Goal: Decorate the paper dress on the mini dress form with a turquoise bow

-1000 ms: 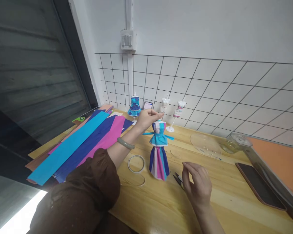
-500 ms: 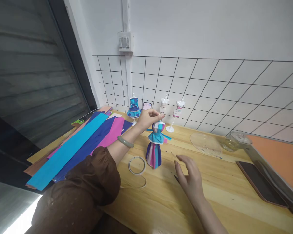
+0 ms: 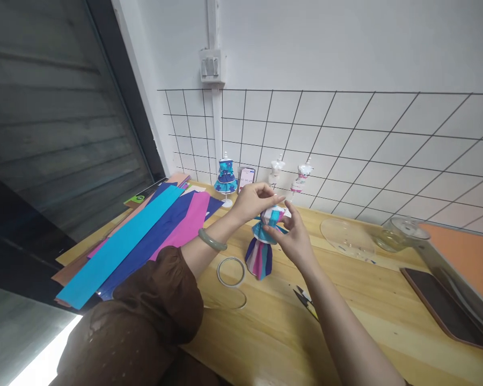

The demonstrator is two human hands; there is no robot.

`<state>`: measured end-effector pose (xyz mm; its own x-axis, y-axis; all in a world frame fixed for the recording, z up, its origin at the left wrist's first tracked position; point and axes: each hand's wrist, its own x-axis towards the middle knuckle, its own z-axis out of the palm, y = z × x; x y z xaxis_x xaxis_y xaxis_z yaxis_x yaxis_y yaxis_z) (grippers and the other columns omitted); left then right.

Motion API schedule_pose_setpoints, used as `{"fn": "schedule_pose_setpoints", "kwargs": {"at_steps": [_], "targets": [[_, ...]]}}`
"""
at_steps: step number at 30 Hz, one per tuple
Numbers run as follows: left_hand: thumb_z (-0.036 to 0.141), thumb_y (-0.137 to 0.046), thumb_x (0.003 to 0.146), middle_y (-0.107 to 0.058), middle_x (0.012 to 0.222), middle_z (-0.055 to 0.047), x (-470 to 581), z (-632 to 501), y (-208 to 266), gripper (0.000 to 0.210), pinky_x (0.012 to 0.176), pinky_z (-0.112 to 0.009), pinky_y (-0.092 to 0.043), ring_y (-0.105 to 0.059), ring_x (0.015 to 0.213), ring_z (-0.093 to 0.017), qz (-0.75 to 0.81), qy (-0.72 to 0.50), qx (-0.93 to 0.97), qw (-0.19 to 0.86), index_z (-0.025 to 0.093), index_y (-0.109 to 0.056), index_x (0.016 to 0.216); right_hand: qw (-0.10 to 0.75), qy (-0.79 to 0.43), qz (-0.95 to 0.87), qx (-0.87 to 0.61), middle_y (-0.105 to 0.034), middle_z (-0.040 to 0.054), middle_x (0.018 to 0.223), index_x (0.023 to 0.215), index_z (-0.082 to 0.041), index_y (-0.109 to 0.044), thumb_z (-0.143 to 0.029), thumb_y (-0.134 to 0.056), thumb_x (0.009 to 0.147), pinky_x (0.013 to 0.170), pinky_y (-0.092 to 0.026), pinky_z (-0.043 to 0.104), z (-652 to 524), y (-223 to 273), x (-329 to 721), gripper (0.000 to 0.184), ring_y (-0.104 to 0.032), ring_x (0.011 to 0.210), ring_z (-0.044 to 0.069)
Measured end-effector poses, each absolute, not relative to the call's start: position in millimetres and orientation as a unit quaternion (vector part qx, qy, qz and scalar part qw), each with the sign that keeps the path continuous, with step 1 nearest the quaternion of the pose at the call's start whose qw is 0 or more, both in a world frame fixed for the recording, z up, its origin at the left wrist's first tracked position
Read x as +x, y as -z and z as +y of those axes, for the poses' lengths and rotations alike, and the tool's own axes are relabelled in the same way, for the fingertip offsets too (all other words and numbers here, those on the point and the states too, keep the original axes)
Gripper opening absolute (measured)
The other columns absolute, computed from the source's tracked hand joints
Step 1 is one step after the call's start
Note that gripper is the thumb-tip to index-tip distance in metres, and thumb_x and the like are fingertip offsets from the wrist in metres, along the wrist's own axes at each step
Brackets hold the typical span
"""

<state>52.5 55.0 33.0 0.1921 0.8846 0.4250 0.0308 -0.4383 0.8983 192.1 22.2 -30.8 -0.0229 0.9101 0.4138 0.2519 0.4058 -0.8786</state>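
Observation:
A miniature dress form [image 3: 261,252] stands on the table in a blue, pink, white and purple dress. With thumb and fingertips, my left hand [image 3: 258,201] grips its top; the fingers cover the neck. My right hand [image 3: 294,238] is at the form's right side, thumb against the turquoise waist ruffle and forefinger up beside the bodice. Part of the bodice is hidden behind the fingers. Below my right wrist lies a dark-tipped tool with a yellow handle [image 3: 306,302], partly covered by the forearm. A roll of tape [image 3: 231,271] lies to the left.
Coloured fabric or paper strips [image 3: 121,244] are piled at left. Along the wall stand another dressed form [image 3: 226,177], two white-topped forms [image 3: 302,177] and a lit phone [image 3: 247,178]. A clear plate [image 3: 346,238], a round clear container [image 3: 402,233] and a dark phone [image 3: 446,305] are at right.
My right hand has moved up and left from above the table onto the dress form. My left hand has stayed at its top. The form now leans slightly.

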Motion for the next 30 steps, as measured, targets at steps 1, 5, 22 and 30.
{"fn": "schedule_pose_setpoints", "kwargs": {"at_steps": [1, 5, 22, 30], "targets": [[0.043, -0.073, 0.064, -0.058, 0.063, 0.0, 53, 54, -33, 0.032, 0.054, -0.022, -0.039, -0.05, 0.056, -0.008, 0.346, -0.533, 0.66, 0.402, 0.015, -0.058, 0.067, 0.535, -0.315, -0.642, -0.449, -0.067, 0.0045, 0.089, 0.139, -0.018, -0.03, -0.042, -0.073, 0.066, 0.088, -0.045, 0.047, 20, 29, 191, 0.088, -0.062, 0.095, 0.024], [0.045, -0.073, 0.063, -0.058, 0.064, 0.0, 54, 51, -35, 0.034, 0.054, -0.022, -0.039, -0.05, 0.057, -0.008, 0.343, -0.529, 0.667, 0.397, 0.015, -0.058, 0.067, 0.531, -0.322, -0.632, -0.463, -0.069, 0.0051, 0.086, 0.137, -0.019, -0.034, -0.04, -0.076, 0.062, 0.083, -0.049, 0.045, 15, 22, 192, 0.089, -0.064, 0.091, 0.025], [0.043, -0.069, 0.07, -0.066, 0.088, -0.007, 42, 52, -34, 0.037, 0.072, -0.027, -0.047, -0.06, 0.081, -0.014, 0.302, -0.49, 0.68, 0.454, 0.013, -0.066, 0.091, 0.525, -0.36, -0.634, -0.439, -0.068, 0.0076, 0.097, 0.142, -0.022, -0.026, -0.041, -0.075, 0.066, 0.092, -0.044, 0.047, 15, 31, 206, 0.092, -0.062, 0.1, 0.025], [0.042, -0.069, 0.072, -0.066, 0.111, -0.009, 19, 42, -10, 0.041, 0.095, -0.037, -0.042, -0.058, 0.107, -0.023, 0.35, -0.402, 0.745, 0.402, 0.019, -0.067, 0.105, 0.493, -0.284, -0.666, -0.482, -0.066, 0.0098, 0.107, 0.143, -0.024, -0.026, -0.04, -0.072, 0.068, 0.093, -0.041, 0.048, 5, 29, 211, 0.09, -0.058, 0.106, 0.026]]}}
